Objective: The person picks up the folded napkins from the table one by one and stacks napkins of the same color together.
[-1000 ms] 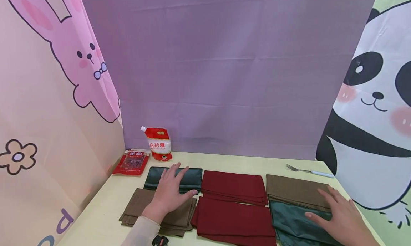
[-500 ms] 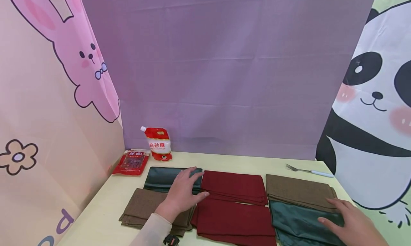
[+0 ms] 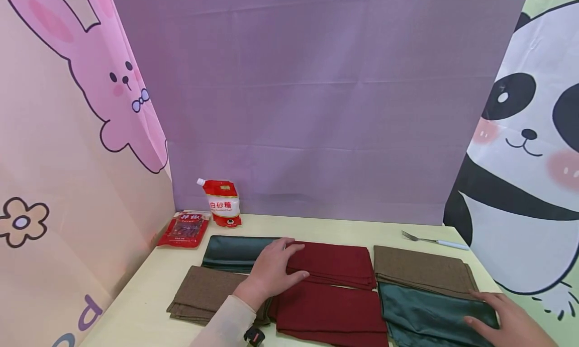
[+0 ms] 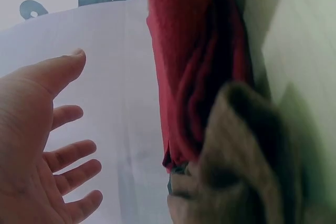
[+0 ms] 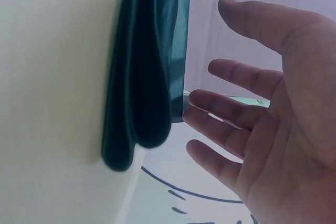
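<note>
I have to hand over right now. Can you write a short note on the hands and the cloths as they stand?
Left hand: open, flat, over the far red cloth's left edge, next to the far green cloth.
Right hand: open, at the right edge of the near green cloth.
Six folded cloths lie in two rows on the table: near brown cloth, near red cloth, far brown cloth.
Done: all cloths lie folded.
Left: neither hand grips a cloth; colours are not yet paired up, if that is the aim.

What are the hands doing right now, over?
Left hand open, flat over far red cloth. Right hand open, at near green cloth. Fork far off, nothing in the way.
</note>
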`<state>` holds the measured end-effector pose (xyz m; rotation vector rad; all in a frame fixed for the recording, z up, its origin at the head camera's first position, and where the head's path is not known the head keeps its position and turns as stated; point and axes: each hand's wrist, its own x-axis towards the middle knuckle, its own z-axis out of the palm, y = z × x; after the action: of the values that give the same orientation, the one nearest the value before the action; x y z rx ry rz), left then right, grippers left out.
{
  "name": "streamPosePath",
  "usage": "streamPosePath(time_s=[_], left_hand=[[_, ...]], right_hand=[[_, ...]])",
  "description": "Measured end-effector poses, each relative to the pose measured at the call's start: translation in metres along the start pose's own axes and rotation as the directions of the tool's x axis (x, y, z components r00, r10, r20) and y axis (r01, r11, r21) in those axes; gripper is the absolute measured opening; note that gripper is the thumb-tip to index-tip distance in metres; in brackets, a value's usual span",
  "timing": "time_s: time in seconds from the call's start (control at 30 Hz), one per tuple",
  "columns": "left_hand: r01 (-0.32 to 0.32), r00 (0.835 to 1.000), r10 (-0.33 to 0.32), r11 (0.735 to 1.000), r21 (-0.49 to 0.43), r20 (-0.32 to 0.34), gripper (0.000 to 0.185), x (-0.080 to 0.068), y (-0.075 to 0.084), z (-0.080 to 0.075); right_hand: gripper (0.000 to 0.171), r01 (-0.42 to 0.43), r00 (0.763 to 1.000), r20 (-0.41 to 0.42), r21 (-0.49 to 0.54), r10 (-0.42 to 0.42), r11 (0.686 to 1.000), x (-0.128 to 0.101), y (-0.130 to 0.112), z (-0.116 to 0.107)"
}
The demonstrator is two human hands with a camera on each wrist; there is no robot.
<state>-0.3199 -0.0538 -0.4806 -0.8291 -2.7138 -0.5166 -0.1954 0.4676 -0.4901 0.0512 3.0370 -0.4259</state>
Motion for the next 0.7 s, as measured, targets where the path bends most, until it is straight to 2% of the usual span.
streamPosePath(time_s=[0.1, 0.5, 0.7], left_hand=[[-0.013, 1.000, 0.013, 1.000, 0.004, -0.006, 0.066, 0.003, 0.002, 0.005], [-0.002, 0.999, 0.004, 0.999, -0.053, 0.037, 0.063, 0.011, 0.017, 0.016], [-0.017, 0.999, 0.021, 0.996, -0.085, 0.047, 0.059, 0.013, 0.025, 0.022]], right_hand=[[0.096, -0.025, 1.000, 0.019, 0.008, 0.024, 1.000, 0.000, 0.006, 0.001], [0.088, -0.013, 1.000, -0.006, 0.010, 0.013, 1.000, -0.004, 0.020, 0.006], [0.081, -0.032, 0.999, 0.036, 0.033, 0.031, 0.999, 0.001, 0.022, 0.006]])
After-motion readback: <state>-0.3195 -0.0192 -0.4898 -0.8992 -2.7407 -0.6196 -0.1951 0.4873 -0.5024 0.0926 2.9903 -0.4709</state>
